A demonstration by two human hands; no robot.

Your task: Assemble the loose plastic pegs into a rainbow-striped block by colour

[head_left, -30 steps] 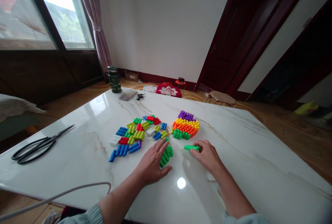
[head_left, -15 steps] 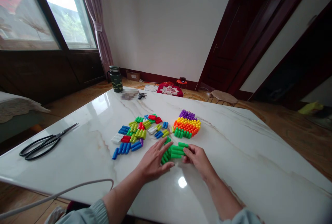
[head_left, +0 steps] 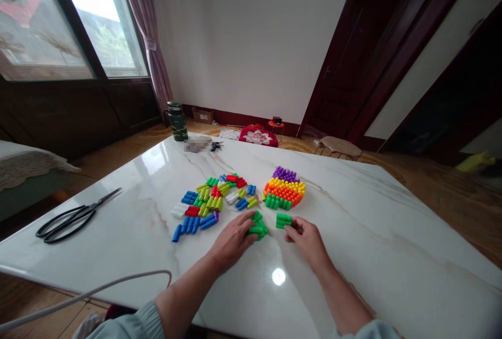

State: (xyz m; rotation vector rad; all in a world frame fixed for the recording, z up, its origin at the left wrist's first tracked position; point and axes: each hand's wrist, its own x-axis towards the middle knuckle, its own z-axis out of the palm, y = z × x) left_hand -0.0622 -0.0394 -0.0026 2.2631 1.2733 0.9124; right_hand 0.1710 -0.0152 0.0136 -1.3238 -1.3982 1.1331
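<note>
My right hand (head_left: 308, 239) is closed in a pinch on a small block of green plastic tubes (head_left: 283, 220), several lying side by side. To its left, my left hand (head_left: 234, 238) curls its fingers over a loose bunch of green tubes (head_left: 259, 225) on the table; part of that bunch is hidden under the fingers. Just beyond the hands stands a packed block of tubes (head_left: 285, 190) in rows of purple, yellow, orange and green. Left of that block, small groups of blue, red, white, green and yellow-green tubes (head_left: 212, 203) lie scattered.
Black-handled scissors (head_left: 74, 218) rest on the left of the white marble-patterned table (head_left: 392, 239). A camouflage flask (head_left: 178, 122) and a small dark item (head_left: 215, 146) are at the far corner. A pale cable (head_left: 117, 280) crosses the near left edge.
My right hand has drawn a few green tubes away to the right, opening a gap from the bunch. My left hand's fingers have come in closer over the green tubes left there.
</note>
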